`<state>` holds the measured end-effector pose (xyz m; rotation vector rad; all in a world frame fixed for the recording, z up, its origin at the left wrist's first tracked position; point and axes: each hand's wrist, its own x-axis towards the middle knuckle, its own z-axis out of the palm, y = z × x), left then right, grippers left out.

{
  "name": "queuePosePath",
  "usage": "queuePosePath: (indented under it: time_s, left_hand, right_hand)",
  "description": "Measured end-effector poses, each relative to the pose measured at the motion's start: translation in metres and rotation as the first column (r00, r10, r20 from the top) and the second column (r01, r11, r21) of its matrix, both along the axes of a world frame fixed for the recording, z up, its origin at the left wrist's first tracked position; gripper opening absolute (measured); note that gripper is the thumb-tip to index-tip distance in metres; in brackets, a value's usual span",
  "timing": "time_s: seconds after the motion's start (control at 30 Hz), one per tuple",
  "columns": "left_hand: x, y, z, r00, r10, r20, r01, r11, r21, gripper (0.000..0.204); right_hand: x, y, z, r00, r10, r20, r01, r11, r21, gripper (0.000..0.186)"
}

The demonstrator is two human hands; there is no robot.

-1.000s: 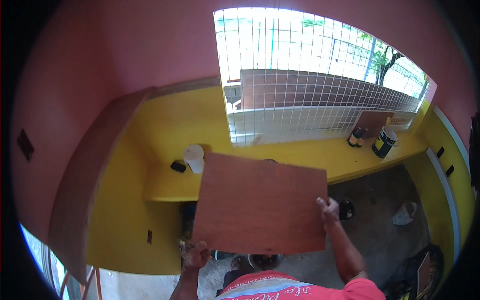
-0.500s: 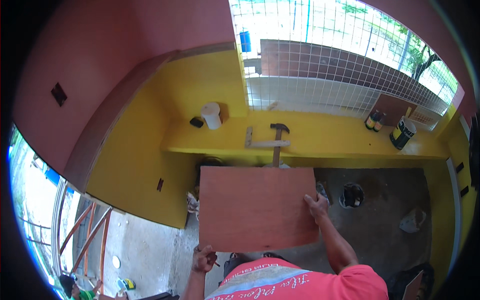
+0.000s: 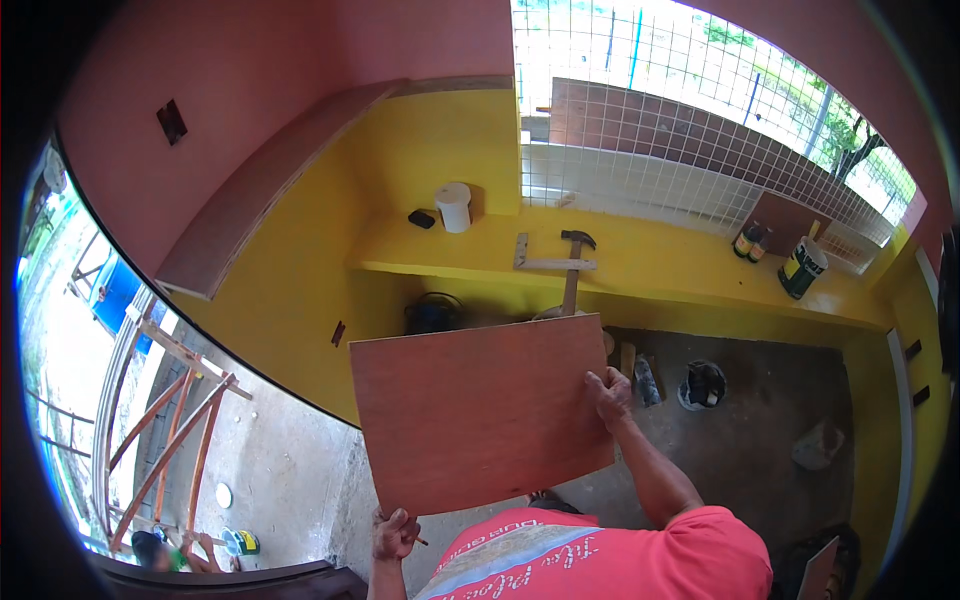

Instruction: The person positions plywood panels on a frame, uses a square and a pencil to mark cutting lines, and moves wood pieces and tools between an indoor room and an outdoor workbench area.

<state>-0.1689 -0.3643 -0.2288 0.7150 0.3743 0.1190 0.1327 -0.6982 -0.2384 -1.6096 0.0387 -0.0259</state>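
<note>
A reddish-brown rectangular plywood board [image 3: 480, 410] is held out in front of me, tilted with its right side higher. My right hand [image 3: 612, 396] is closed on its right edge, thumb on the upper face. My left hand [image 3: 396, 535] is closed at the lower left corner. A thin pencil-like stick [image 3: 421, 542] pokes out from the left fingers. Beyond the board, a hammer [image 3: 573, 268] lies on the yellow ledge, its handle sticking out past the front edge. A small L-shaped square [image 3: 548, 264] lies against the hammer's handle.
The yellow ledge [image 3: 660, 248] also bears a white container [image 3: 453, 208], a small black object [image 3: 421, 218], two bottles [image 3: 750, 241] and a dark can [image 3: 803, 267]. A bucket [image 3: 702, 386] stands on the floor at right. At lower left are wooden framing [image 3: 180, 440] and another person [image 3: 165, 553].
The board has shifted left and turned so its right side is higher. Both hands have moved slightly left with it. The room has shifted in view, showing more floor at left.
</note>
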Motion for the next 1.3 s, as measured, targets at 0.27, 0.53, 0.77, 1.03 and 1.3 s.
queuePosePath:
  time_s: [0.27, 0.53, 0.77, 1.03, 1.3]
  left_hand:
    - [-0.088, 0.025, -0.007, 0.991, 0.126, -0.039, -0.128, 0.99, -0.052, 0.031]
    - [-0.135, 0.034, -0.012, 0.985, 0.173, -0.008, -0.173, 0.985, -0.024, 0.034]
    - [-0.162, 0.042, -0.024, 0.984, 0.18, -0.018, -0.18, 0.983, -0.02, 0.036]
    - [-0.165, 0.041, -0.024, 0.987, 0.143, -0.071, -0.145, 0.989, -0.025, 0.038]
    - [-0.144, 0.052, -0.014, 0.993, 0.114, -0.042, -0.114, 0.993, -0.009, 0.034]
  right_hand:
    - [-0.055, 0.052, 0.008, 0.994, 0.107, -0.004, -0.107, 0.993, -0.057, 0.023]
    - [-0.1, 0.071, 0.035, 0.994, 0.107, -0.022, -0.109, 0.98, -0.168, 0.03]
    - [-0.129, 0.07, 0.039, 0.99, 0.094, -0.108, -0.119, 0.959, -0.259, 0.035]
    - [-0.138, 0.057, 0.008, 0.981, 0.08, -0.177, -0.111, 0.979, -0.169, 0.027]
    - [-0.146, 0.048, 0.016, 0.981, 0.033, -0.189, -0.05, 0.995, -0.083, 0.024]
